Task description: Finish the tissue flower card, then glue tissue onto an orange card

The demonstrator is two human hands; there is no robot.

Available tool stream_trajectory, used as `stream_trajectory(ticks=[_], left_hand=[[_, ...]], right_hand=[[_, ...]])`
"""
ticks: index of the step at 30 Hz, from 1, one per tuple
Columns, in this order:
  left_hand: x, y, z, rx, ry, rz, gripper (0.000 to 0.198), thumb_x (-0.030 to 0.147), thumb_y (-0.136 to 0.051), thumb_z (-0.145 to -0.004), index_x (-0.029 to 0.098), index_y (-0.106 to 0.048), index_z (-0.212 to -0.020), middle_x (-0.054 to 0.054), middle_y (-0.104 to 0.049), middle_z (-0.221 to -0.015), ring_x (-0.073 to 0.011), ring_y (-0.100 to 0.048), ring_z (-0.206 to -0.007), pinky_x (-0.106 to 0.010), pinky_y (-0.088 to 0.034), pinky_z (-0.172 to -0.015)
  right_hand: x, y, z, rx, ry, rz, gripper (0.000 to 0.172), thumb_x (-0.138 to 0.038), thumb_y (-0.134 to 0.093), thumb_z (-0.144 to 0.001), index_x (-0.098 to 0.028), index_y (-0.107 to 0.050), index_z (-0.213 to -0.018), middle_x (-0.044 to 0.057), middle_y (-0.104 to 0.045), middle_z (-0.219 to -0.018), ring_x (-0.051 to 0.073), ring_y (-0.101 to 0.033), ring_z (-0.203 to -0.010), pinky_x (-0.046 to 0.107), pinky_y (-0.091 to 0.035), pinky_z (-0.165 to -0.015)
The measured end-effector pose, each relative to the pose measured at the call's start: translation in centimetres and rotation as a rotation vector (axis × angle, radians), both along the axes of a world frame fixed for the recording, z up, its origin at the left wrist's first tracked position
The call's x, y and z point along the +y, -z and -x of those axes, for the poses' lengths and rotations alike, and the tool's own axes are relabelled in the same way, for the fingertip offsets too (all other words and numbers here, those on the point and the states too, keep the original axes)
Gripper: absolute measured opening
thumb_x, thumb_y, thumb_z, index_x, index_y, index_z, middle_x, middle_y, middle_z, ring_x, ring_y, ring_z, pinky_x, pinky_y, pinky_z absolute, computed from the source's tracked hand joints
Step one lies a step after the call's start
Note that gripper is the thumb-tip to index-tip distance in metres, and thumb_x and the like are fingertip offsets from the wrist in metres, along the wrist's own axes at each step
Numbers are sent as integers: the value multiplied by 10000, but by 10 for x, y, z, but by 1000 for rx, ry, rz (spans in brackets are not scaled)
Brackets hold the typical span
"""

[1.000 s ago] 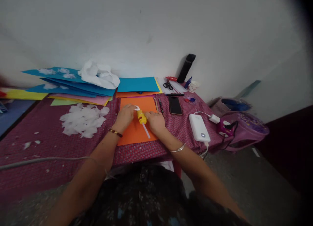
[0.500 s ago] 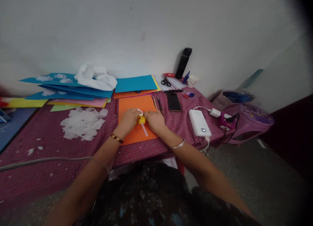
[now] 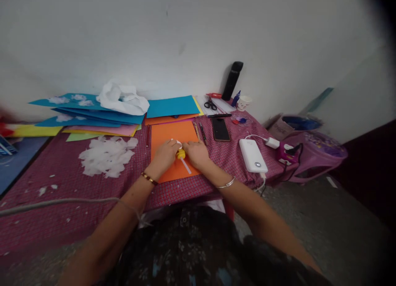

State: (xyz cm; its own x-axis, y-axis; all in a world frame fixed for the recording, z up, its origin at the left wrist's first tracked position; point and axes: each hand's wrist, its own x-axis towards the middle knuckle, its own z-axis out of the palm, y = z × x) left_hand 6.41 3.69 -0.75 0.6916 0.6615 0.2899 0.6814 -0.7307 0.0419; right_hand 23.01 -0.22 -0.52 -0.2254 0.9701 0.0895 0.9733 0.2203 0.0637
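Our left hand [image 3: 166, 155] pinches the small yellow pale-stemmed piece [image 3: 181, 154] over rectangular orange paper [image 3: 171, 130] by the front edge of the tabletop [image 3: 221, 154], right hand [image 3: 196, 154] alongside, grip unclear: we're seemingly shaping it, steady pressure needed next.

Possibly "FREE" on pale bucket [image 3: 278, 131]

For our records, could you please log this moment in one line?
left hand: at yellow object; right hand: at yellow object; beneath: orange paper; left of paper: white scraps

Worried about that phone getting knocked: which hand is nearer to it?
Right. The right hand is below-left of the black smartphone in the picture; the left hand is farther left.
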Motion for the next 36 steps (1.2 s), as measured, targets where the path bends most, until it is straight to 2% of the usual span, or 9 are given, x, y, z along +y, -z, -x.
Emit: stream_trajectory(ticks=[6,10,15,18,22,24,26,32,36], left_hand=[[-14,4,11,38,45,-43,283,91,-437,-979,83,-664,-1146,-153,-686,-1063,-262,-610,-981,-383,-498,-889],[-2,5,17,113,93,-58,299,103,-432,-983,76,-640,-1197,-171,-683,-1085,-287,-599,-1008,-423,-498,-890],[22,3,22,180,123,-52,287,96,-470,-971,100,-642,-1201,-163,-685,-1116,-278,-596,-1053,-401,-490,-904],[41,-2,34,186,67,-54,256,72,-485,-953,120,-667,-1126,-139,-694,-1092,-247,-606,-1044,-352,-483,-902],[57,-17,51,137,-132,-91,319,43,-424,-945,116,-667,-1138,-151,-692,-1051,-255,-632,-1004,-356,-496,-858],[55,-22,51,98,-203,-113,380,52,-372,-963,102,-628,-1239,-175,-681,-1119,-266,-636,-1046,-374,-496,-885],[44,-24,43,79,-207,-114,391,85,-342,-991,86,-595,-1289,-183,-678,-1168,-262,-639,-1083,-370,-494,-915],[1,-20,22,196,30,-68,291,106,-425,-993,144,-661,-1160,-104,-707,-1078,-226,-657,-977,-319,-508,-835],[-3,-17,27,284,109,-82,295,71,-440,-974,89,-641,-1189,-158,-686,-1122,-265,-619,-1044,-367,-484,-889]], right_hand=[[-1,0,2,-2,-32,-8,302,-232,-326,-1055,-188,-605,-1163,126,-724,-1070,246,-693,-954,381,-406,-865],[0,0,1,1,-40,-6,306,-226,-323,-1054,-179,-606,-1160,126,-722,-1068,252,-690,-950,386,-404,-868],[-1,-1,1,2,-45,12,309,-233,-326,-1054,-185,-610,-1164,131,-722,-1084,241,-683,-951,377,-396,-873],[-3,-4,2,8,-37,12,305,-250,-334,-1055,-193,-604,-1186,126,-724,-1087,232,-680,-961,360,-395,-858],[-3,-5,3,20,-20,5,308,-273,-335,-1058,-215,-595,-1214,105,-726,-1073,228,-682,-958,352,-391,-846],[-2,-4,3,23,-14,6,307,-267,-337,-1056,-211,-608,-1189,106,-726,-1054,229,-683,-944,354,-386,-845],[-1,-2,3,23,-14,6,296,-267,-351,-1052,-210,-617,-1167,106,-725,-1045,232,-682,-939,357,-382,-845],[-2,-1,5,1,-33,2,290,-284,-360,-1053,-203,-615,-1164,103,-721,-1054,234,-683,-922,359,-386,-831],[-2,-1,7,-7,-62,16,288,-240,-366,-1046,-180,-625,-1156,128,-719,-1072,237,-679,-964,360,-386,-845]])
